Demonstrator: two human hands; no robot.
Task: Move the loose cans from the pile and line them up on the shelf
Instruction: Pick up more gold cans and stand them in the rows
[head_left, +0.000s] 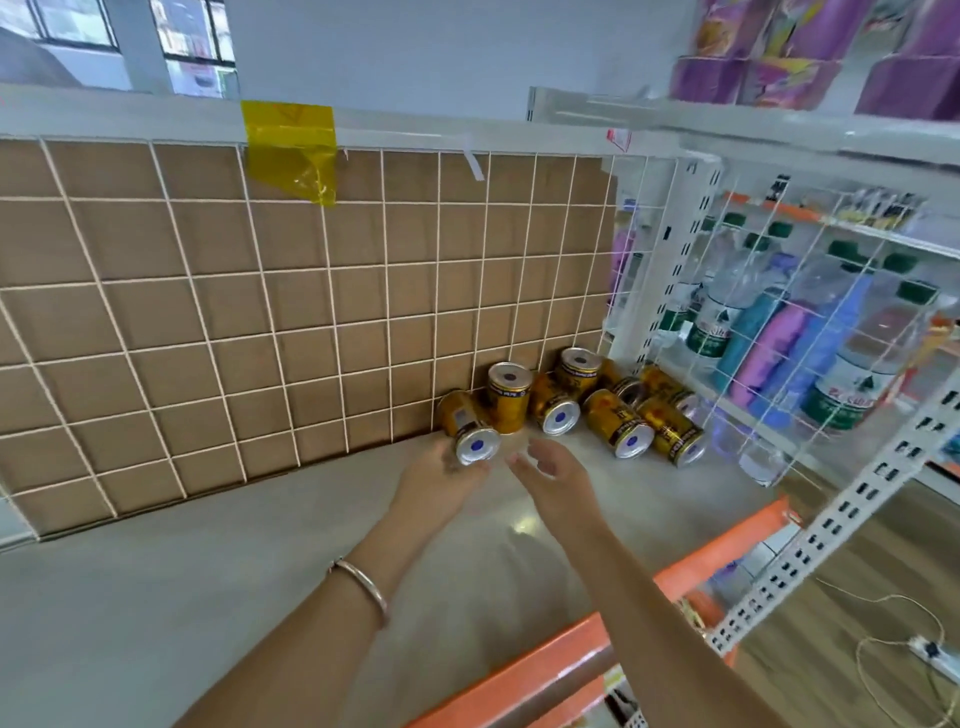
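Head view: a pale shelf (208, 597) with an orange front edge (571, 644); two bare arms reach towards its far right corner.
Back wall: a white wire grid (332, 291) with brown cardboard (156, 312) behind it. A strip of yellow tape (291, 150) hangs from the top rail.
Left arm: a bracelet (361, 587) sits on the wrist. The left hand (441, 480) curls its fingers round the near end of a gold can.
Gripped can (465, 421): it lies on its side at the left end of the pile, its silver end with a blue dot facing the camera.
Upright can (509, 397): it stands just behind and to the right of the gripped one, against the grid.
Right arm: the right hand (550, 475) holds nothing, its fingers loosely spread. It hovers just right of the gripped can, in front of the pile and not touching it.
Pile (621, 426): several more gold cans sit in the corner, most on their sides with their silver ends outward and one more standing at the back.
Writing: each can has a dark band with pale lettering, too small to read.
Next bay: behind a wire divider stand water bottles (714, 317) with green caps and green labels. Their print is illegible.
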